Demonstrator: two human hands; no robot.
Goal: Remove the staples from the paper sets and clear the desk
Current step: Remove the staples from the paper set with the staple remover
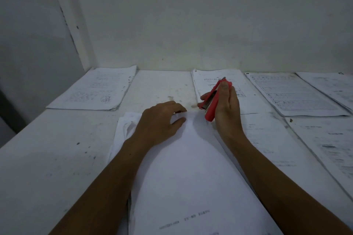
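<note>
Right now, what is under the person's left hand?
The left hand rests on the far end of a white paper set, fingers at its top edge. More sheets peek out beneath it. Any staple there is hidden. The right hand holds a red stapler.

Dim, flat, bluish light here, soft shadows under the hands on the paper, wide-angle bending at the edges, distant print blurry.

Matt white paper set point(191, 168) on scuffed, stained white desk point(57, 149); red plastic stapler point(214, 101), metal inner parts; at two o'clock, printed sheets point(294, 94).
</note>
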